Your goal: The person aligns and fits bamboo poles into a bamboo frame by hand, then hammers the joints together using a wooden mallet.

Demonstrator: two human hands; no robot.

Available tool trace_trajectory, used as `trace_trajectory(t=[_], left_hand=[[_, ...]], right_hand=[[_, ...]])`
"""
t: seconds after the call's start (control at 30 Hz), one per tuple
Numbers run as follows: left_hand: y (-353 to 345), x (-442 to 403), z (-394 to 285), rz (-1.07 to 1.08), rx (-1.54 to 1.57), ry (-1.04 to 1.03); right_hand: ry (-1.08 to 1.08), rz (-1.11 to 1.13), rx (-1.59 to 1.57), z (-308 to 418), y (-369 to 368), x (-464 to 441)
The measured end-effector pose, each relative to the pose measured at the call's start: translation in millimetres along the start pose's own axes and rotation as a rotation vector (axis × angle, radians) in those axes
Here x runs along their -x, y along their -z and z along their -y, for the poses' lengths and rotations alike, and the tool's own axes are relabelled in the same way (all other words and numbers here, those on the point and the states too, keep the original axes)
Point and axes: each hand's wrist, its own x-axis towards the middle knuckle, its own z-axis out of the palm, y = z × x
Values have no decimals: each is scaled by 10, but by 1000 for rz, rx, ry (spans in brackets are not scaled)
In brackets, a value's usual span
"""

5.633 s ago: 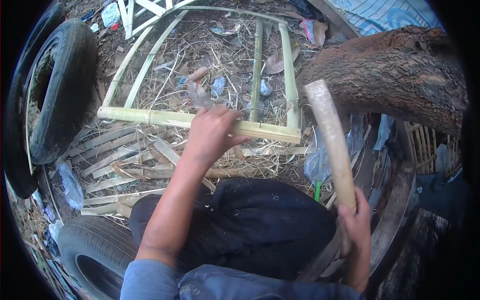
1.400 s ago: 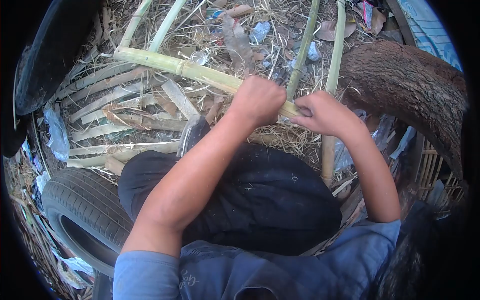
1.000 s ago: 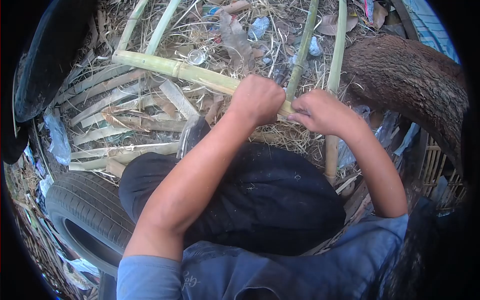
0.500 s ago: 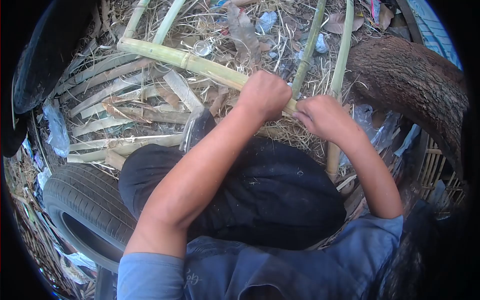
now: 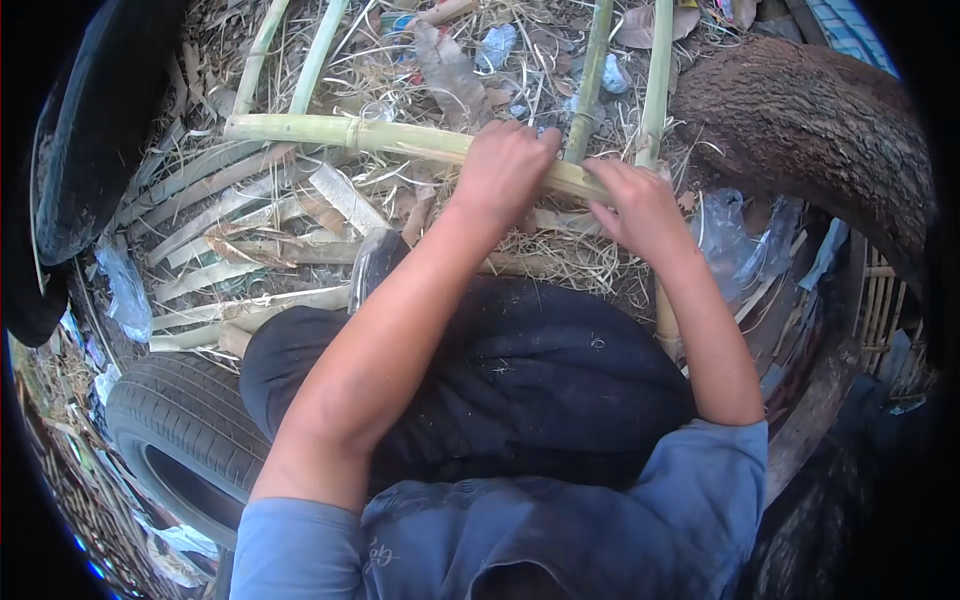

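A pale green split bamboo crosspiece (image 5: 400,138) lies across the front of my crossed legs. My left hand (image 5: 508,170) is wrapped over it, right of its middle, knuckles up. Close to its right end, my right hand (image 5: 640,205) holds it with the fingers over the top and the thumb below. Two thin bamboo strips (image 5: 318,62) meet the crosspiece at its left end and run away from me. Toward the right end, a darker green bamboo pole (image 5: 588,85) and a paler bamboo pole (image 5: 656,85) also run away. My hands partly hide the joints there.
A thick bark-covered log (image 5: 800,130) lies at the right. A tire (image 5: 185,430) stands by my left knee, with flat bamboo slats (image 5: 225,250) beyond it. Plastic bags (image 5: 735,240), dry leaves and shavings litter the ground. A bamboo lattice (image 5: 880,310) is at far right.
The crosspiece now lies more level across the view, its right end higher. My right hand has loosened, its thumb now apart from the fingers. My left hand keeps its hold.
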Motion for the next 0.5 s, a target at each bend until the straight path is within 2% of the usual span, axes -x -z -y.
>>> trace_trajectory(t=[0.13,0.3,0.5], left_hand=[[4,-41,116,-6,103,-119],[96,6,74,202,133,1],[22,40,-7,156,77,-59]], right_hand=[[-44,-130,-69,-130,-230,64],[-49,-154,-139,-136,-345,91],[-42,-221,-156,-128,-501,114]])
